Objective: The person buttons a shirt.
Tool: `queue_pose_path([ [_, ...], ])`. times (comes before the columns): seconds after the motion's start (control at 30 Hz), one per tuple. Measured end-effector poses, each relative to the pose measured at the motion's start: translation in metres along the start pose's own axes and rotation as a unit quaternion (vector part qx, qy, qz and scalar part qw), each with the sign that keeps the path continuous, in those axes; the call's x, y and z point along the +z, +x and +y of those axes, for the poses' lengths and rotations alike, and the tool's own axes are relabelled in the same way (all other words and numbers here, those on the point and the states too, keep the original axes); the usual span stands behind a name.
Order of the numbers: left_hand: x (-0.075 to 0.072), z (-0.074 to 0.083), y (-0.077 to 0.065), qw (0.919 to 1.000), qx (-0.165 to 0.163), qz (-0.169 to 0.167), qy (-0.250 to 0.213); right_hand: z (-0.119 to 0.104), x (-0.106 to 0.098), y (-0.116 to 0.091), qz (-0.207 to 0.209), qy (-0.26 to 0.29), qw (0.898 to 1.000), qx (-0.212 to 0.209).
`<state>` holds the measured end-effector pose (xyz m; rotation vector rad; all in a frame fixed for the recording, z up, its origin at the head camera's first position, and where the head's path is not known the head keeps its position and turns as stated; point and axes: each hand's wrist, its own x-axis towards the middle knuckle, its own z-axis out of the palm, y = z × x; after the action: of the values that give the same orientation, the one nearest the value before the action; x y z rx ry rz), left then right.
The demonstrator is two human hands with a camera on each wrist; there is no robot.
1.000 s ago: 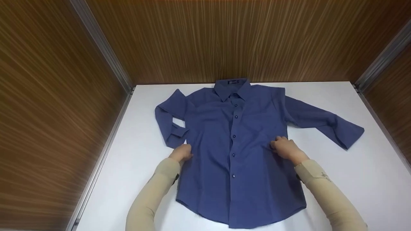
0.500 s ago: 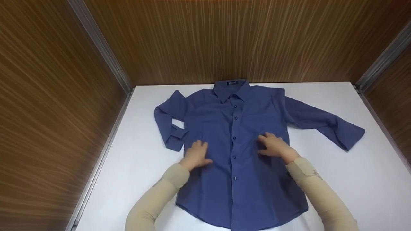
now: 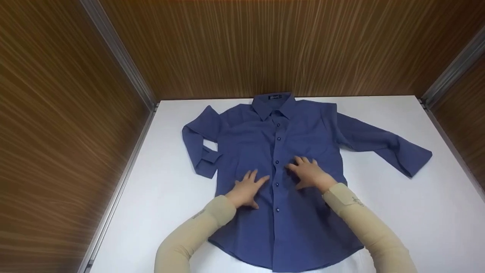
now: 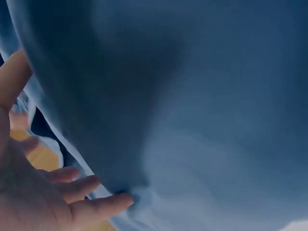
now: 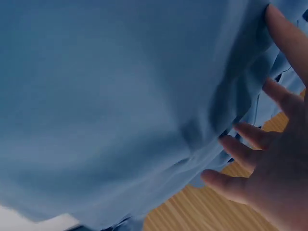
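Note:
A blue long-sleeved button-up shirt [image 3: 246, 144] lies front side up, its collar [image 3: 274, 104] toward the back wall. My left hand [image 3: 246, 189] is over the left half of the front, fingers spread, some fingertips touching the cloth in the left wrist view. On the other side of the button placket [image 3: 277, 197], my right hand [image 3: 308, 174] has its fingers spread too, fingertips at the cloth in the right wrist view. Neither hand grips anything. The left sleeve [image 3: 193, 144] is bent back toward the body; the right sleeve [image 3: 379, 136] stretches outward.
A white table [image 3: 151, 189] carries the shirt. Wood-grain panels stand at the back [image 3: 242, 45] and on both sides, with metal strips [image 3: 117, 57] at the corners. The shirt's hem [image 3: 299, 267] lies near the bottom of the head view.
Both hands have let go of the shirt's side edges and moved inward over the front, with their fingers spreading. The collar and sleeves stay nearly where they were.

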<state>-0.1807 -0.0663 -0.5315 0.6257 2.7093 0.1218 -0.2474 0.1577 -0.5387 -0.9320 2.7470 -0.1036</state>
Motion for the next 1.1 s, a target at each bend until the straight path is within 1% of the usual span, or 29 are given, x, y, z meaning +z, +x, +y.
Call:
queue_pose_path([
  [0.07, 0.001, 0.005, 0.001, 0.9993, 0.023, -0.031, 0.002, -0.004, -0.001, 0.006, 0.0, 0.011, 1.0, -0.008],
  [0.1, 0.002, 0.008, 0.001, 0.9984, 0.029, -0.049, 0.005, -0.006, -0.002, 0.009, -0.001, 0.018, 1.0, -0.009],
  [0.17, 0.003, 0.009, 0.001, 0.9963, 0.029, -0.079, 0.015, -0.009, -0.005, 0.021, 0.003, 0.028, 1.0, -0.01],
  [0.23, 0.002, 0.01, 0.001, 0.9947, 0.025, -0.097, 0.024, -0.011, -0.009, 0.034, 0.008, 0.038, 0.999, 0.001],
  [0.27, 0.002, 0.01, 0.001, 0.9944, 0.025, -0.098, 0.028, -0.011, -0.011, 0.04, 0.008, 0.047, 0.999, 0.008],
  [0.33, 0.002, 0.01, 0.001, 0.9945, 0.027, -0.097, 0.028, -0.012, -0.014, 0.054, -0.006, 0.072, 0.997, 0.03],
  [0.4, 0.003, 0.01, 0.001, 0.9942, 0.025, -0.101, 0.025, -0.013, -0.015, 0.067, -0.041, 0.091, 0.993, 0.062],
  [0.43, 0.009, 0.007, 0.005, 0.9948, 0.029, -0.095, 0.022, -0.013, -0.015, 0.073, -0.06, 0.091, 0.991, 0.075],
  [0.5, 0.01, 0.008, 0.005, 0.9945, 0.027, -0.1, 0.014, -0.015, -0.012, 0.081, -0.093, 0.089, 0.987, 0.097],
  [0.57, 0.011, 0.009, 0.004, 0.9942, 0.028, -0.103, 0.009, -0.015, -0.007, 0.086, -0.113, 0.077, 0.984, 0.111],
  [0.63, 0.011, 0.01, 0.003, 0.9946, 0.034, -0.097, 0.012, -0.014, -0.005, 0.088, -0.115, 0.071, 0.983, 0.122],
  [0.67, 0.004, 0.013, -0.002, 0.9943, 0.032, -0.101, 0.014, -0.013, -0.005, 0.089, -0.113, 0.075, 0.982, 0.129],
  [0.7, 0.004, 0.013, -0.002, 0.9943, 0.036, -0.099, 0.019, -0.012, -0.006, 0.09, -0.113, 0.079, 0.981, 0.138],
  [0.87, 0.008, 0.013, -0.002, 0.9942, 0.041, -0.094, 0.032, -0.01, -0.006, 0.097, -0.112, 0.094, 0.973, 0.181],
  [1.1, 0.013, 0.02, -0.004, 0.9927, 0.06, -0.099, 0.034, -0.003, 0.004, 0.098, -0.105, 0.098, 0.959, 0.246],
])
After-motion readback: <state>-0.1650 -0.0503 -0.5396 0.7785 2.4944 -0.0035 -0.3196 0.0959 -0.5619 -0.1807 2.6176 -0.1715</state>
